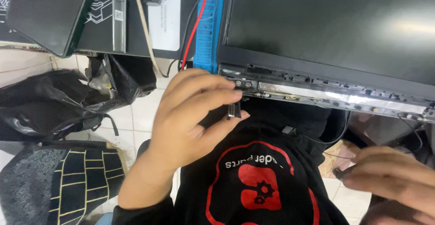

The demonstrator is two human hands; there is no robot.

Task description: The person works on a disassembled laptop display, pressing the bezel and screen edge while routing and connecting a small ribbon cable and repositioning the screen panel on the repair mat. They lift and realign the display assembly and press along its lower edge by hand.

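Item: laptop screen assembly (331, 25), black panel, lying across the far right of the scene with its near edge stripped of the bezel, so that a silver foil strip (317, 94) and a metal hinge bracket (242, 85) show along it. Our left hand (190, 120) reaches to the left corner of that edge, fingers curled, thumb and forefinger pinched on a small dark metal part (234, 110) just below the bracket. Our right hand (389, 177) is blurred at the near right, fingers nearly straight and loosely together; it seems to carry a thin dark object at the fingertips, though we cannot tell what, nor whether it is gripped. A thin black cable (337, 136) trails from the panel edge down over our black shirt (258, 179) with its red print. Step in hand, as we judge it: work on the left hinge corner of the panel. The next move calls for a steady pinch and care for the cable. Also present: black plastic bag (59, 98) at left, blue strip (206, 30), red wire (195, 23), white tiled floor (136, 111).
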